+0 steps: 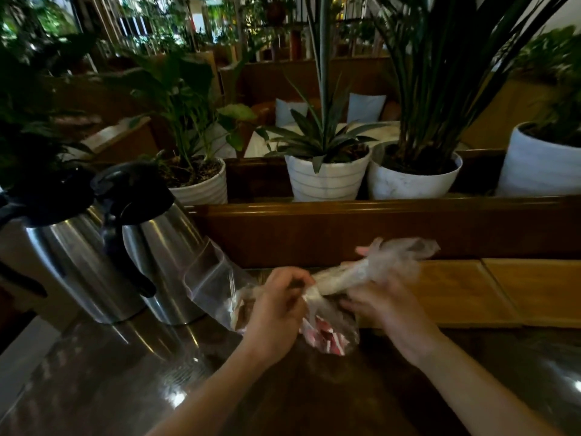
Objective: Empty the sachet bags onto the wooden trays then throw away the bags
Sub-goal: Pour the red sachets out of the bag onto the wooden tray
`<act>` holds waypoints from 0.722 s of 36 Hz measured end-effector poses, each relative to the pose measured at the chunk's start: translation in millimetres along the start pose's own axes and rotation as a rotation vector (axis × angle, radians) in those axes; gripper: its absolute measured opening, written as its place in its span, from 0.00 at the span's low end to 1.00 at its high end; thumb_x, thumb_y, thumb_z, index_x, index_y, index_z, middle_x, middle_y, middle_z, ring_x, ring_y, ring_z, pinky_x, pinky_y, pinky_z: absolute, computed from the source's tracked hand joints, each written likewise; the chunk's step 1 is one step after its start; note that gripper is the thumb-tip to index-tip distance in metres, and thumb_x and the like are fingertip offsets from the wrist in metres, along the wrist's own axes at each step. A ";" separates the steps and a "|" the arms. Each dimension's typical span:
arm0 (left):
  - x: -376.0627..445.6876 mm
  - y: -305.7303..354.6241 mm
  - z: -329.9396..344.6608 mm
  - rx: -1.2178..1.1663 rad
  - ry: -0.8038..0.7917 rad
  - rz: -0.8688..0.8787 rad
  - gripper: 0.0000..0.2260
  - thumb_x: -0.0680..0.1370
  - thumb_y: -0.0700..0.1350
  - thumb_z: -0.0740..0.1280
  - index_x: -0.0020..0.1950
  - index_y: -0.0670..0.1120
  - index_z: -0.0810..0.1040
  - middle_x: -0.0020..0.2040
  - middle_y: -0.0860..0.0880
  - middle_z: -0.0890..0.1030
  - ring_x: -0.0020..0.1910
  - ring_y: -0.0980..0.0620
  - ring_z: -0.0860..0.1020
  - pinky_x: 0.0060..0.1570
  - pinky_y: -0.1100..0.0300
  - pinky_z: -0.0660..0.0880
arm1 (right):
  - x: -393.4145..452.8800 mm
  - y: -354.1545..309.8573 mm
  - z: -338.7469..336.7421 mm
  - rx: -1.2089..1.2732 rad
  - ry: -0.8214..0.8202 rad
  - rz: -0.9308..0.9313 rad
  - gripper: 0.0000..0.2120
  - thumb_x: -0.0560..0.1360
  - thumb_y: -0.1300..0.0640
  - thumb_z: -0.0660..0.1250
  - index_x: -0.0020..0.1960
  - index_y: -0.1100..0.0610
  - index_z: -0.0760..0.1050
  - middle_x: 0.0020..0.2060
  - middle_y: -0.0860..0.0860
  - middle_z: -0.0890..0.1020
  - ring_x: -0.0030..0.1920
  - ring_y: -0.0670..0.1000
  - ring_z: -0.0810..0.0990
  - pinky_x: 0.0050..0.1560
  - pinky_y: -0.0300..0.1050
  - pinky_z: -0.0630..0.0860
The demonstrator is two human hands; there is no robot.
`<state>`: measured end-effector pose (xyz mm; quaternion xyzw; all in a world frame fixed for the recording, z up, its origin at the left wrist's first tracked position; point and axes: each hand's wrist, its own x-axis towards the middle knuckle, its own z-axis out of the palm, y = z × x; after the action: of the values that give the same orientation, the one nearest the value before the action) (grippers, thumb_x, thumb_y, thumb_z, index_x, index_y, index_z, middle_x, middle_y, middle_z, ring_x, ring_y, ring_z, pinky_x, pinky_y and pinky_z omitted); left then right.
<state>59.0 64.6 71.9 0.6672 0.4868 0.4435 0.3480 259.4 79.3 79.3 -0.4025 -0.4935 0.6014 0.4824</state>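
Observation:
A clear plastic bag (361, 272) of pale sachets is held just above the dark counter, its twisted neck pointing up and right. My left hand (278, 305) pinches the bag near its knot. My right hand (382, 305) grips the same bag from the right side. Below my hands lies a second clear bag (327, 336) with red and white sachets. A third clear bag (217, 284) leans against a steel jug, left of my left hand. Wooden trays (465, 294) sit side by side to the right, their visible surfaces bare.
Two steel thermos jugs (157, 247) with black lids stand at the left on the glossy counter (125, 372). A raised wooden ledge (345, 212) runs behind the trays, with several white potted plants (327, 177) on it.

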 end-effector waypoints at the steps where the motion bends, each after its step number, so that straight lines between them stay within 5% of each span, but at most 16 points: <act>1: -0.3 3.5 3.2 0.039 -0.022 0.022 0.24 0.75 0.26 0.62 0.55 0.56 0.74 0.61 0.51 0.73 0.61 0.55 0.76 0.56 0.57 0.78 | 0.1 0.1 5.3 -0.046 -0.014 -0.009 0.24 0.67 0.52 0.78 0.59 0.37 0.75 0.51 0.44 0.84 0.53 0.47 0.84 0.47 0.43 0.81; 3: -1.0 7.7 6.4 0.049 -0.103 0.045 0.26 0.72 0.25 0.63 0.58 0.54 0.73 0.63 0.53 0.72 0.63 0.55 0.74 0.58 0.54 0.78 | 1.7 -2.3 12.5 -0.042 0.043 -0.023 0.23 0.68 0.53 0.77 0.60 0.39 0.75 0.51 0.45 0.85 0.53 0.48 0.84 0.48 0.43 0.81; 7: -1.5 15.5 1.3 -0.346 -0.192 -0.138 0.20 0.76 0.34 0.65 0.63 0.53 0.71 0.59 0.41 0.78 0.55 0.37 0.79 0.53 0.37 0.78 | 10.5 -11.2 10.4 0.148 0.095 -0.008 0.23 0.70 0.62 0.73 0.64 0.53 0.74 0.55 0.55 0.84 0.56 0.53 0.83 0.47 0.45 0.82; 11: 5.9 8.9 -6.6 -0.297 -0.205 -0.220 0.21 0.77 0.43 0.70 0.66 0.56 0.70 0.54 0.52 0.82 0.53 0.53 0.82 0.51 0.55 0.81 | 17.4 -22.4 13.8 0.210 0.038 -0.021 0.20 0.72 0.71 0.69 0.61 0.55 0.77 0.54 0.58 0.84 0.56 0.58 0.83 0.50 0.49 0.82; 15: 7.2 10.4 -7.9 -0.117 -0.317 -0.110 0.03 0.78 0.48 0.68 0.51 0.54 0.79 0.45 0.49 0.84 0.43 0.48 0.83 0.42 0.57 0.79 | 24.9 -35.5 14.5 0.300 -0.002 -0.019 0.17 0.71 0.73 0.65 0.59 0.66 0.76 0.55 0.66 0.81 0.57 0.63 0.81 0.49 0.48 0.81; 19: 10.7 10.3 -1.4 -0.047 -0.181 -0.073 0.06 0.77 0.52 0.68 0.48 0.50 0.77 0.41 0.44 0.80 0.38 0.41 0.79 0.38 0.48 0.78 | 24.1 -42.5 17.4 0.194 -0.080 0.028 0.21 0.68 0.63 0.71 0.60 0.57 0.77 0.52 0.57 0.84 0.54 0.56 0.84 0.50 0.51 0.80; 22: 15.9 9.3 2.3 -0.071 -0.108 -0.088 0.07 0.74 0.50 0.73 0.48 0.53 0.76 0.39 0.54 0.81 0.37 0.55 0.79 0.35 0.60 0.76 | 20.9 -39.7 21.3 -0.130 -0.066 0.058 0.25 0.65 0.52 0.79 0.60 0.47 0.77 0.53 0.50 0.85 0.53 0.51 0.84 0.52 0.51 0.80; 26: 20.8 10.4 1.0 -0.240 -0.176 -0.119 0.12 0.73 0.46 0.75 0.53 0.56 0.78 0.49 0.52 0.84 0.49 0.53 0.83 0.45 0.58 0.80 | 19.2 -42.6 19.9 -0.237 -0.094 -0.011 0.17 0.70 0.56 0.76 0.57 0.48 0.79 0.50 0.52 0.86 0.49 0.52 0.85 0.46 0.47 0.82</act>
<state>66.2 81.5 86.2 0.6273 0.4366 0.4167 0.4921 244.0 96.0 124.7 -0.4254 -0.5852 0.5545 0.4112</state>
